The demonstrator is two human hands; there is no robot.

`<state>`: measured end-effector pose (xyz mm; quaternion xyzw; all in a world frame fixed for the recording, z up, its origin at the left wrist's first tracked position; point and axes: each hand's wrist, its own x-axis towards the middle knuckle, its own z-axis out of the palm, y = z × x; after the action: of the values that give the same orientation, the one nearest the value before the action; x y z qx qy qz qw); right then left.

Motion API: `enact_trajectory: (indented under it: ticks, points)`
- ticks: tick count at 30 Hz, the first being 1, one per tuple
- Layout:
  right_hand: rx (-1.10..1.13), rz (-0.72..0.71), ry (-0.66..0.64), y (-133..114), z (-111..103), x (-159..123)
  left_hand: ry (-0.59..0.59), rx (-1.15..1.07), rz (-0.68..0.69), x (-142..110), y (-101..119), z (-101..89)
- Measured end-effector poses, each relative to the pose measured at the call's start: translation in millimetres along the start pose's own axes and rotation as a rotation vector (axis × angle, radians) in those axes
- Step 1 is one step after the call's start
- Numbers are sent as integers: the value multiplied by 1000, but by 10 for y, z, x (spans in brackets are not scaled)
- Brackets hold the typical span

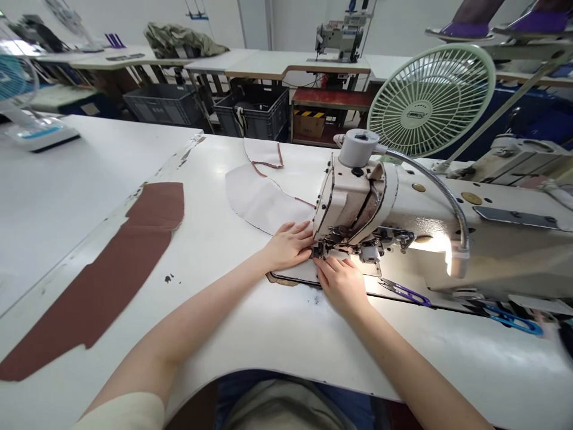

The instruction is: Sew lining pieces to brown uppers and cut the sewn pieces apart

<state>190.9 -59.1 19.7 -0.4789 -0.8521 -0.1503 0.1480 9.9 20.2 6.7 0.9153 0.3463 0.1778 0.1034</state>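
Observation:
A cream sewing machine [447, 221] stands on the white table [268, 322], its lamp lit. A pale fabric piece [262, 200] with a brown edge runs from the needle area back across the table. My left hand [290, 245] lies flat on this fabric just left of the presser foot, fingers stretched out. My right hand [340, 280] rests flat on the fabric in front of the needle, fingertips at the foot.
A long brown fabric piece [111, 275] lies on the table's left. Purple thread snips [409, 292] and blue scissors [514, 321] sit by the machine base. A green fan [430, 101] stands behind it. Grey crates [255, 113] and another sewing machine [340, 39] are farther back.

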Motion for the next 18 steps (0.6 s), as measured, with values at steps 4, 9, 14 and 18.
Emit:
enact_trajectory:
  ticks: [4,9,14,18]
  points:
    - [22,-13,33,3,-14,4,-9,25,-26,0,7,17]
    - [36,-85,95,-11,-65,-10,-55,59,-105,-15,115,25]
    - [85,-98,138,-4,-77,-33,-105,94,-397,-500,-76,-328]
    - [135,-116,134,0,-48,-38,-40,243,-973,-1629,-506,-834]
